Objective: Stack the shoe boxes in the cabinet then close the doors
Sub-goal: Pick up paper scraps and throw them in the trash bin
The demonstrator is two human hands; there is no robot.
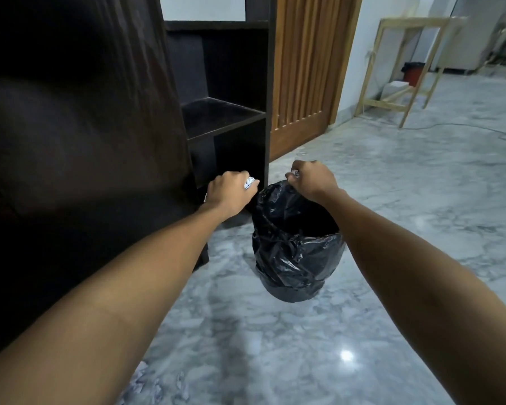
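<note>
Oddly, no shoe box shows anywhere in the head view, so where the boxes lie I cannot tell. The cabinet (225, 112) stands at the far left with its dark door (70, 141) swung open toward the camera, and the shelves visible inside carry nothing.

Both hands are busy with something else. The left hand (231, 194) is clenched round a wad of crumpled white paper (249, 182), just left of a bin (297, 244) lined with a black plastic bag and standing on the marble floor (392, 200) near the cabinet's right corner. The right hand (311, 178) pinches a smaller crumpled scrap (295, 173) in curled fingers, held over the far rim of the bin.

The step in hand looks like clearing rubbish (probably packing paper) ahead of the stacking. To do it well, each hand should be brought squarely over the bin's mouth before letting go, the left one especially, since it sits beside the rim, not above the opening. Light paper drifts, so a low release would serve better.
</note>
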